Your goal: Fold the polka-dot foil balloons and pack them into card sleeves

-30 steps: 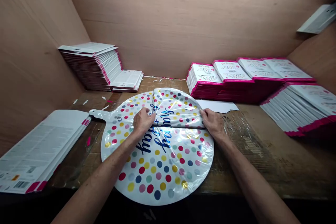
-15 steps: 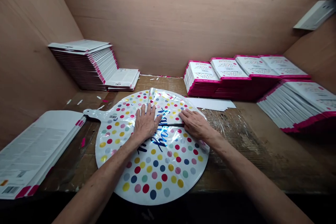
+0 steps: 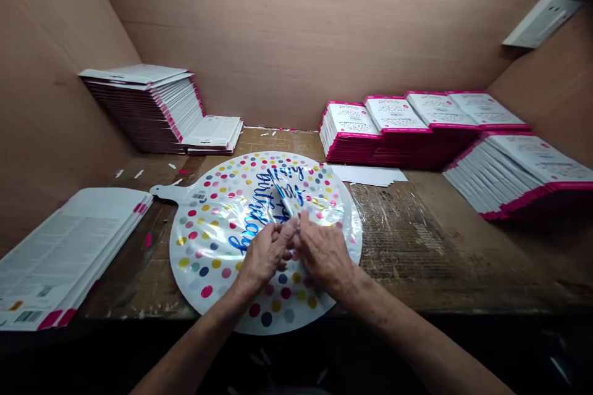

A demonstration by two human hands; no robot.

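A flat round foil balloon [image 3: 217,222], white with coloured dots and blue script lettering, lies on the wooden table [image 3: 417,259]. Its neck points left. My left hand [image 3: 266,254] and my right hand [image 3: 322,254] are side by side at the balloon's middle. Both pinch a raised, crinkled fold of the foil between their fingertips. The lettering above the fold looks creased and shiny.
Stacks of white and pink cards [image 3: 393,129] line the back right and right side. A tall card stack [image 3: 148,105] stands back left, and a flat pile of printed sheets [image 3: 65,253] lies at the left. White paper [image 3: 370,174] lies beside the balloon. Brown walls enclose the table.
The folded-over top flap has gone, and the foil now rises in a crease at the middle. Both hands came toward me and together, from lying flat to pinching the foil.
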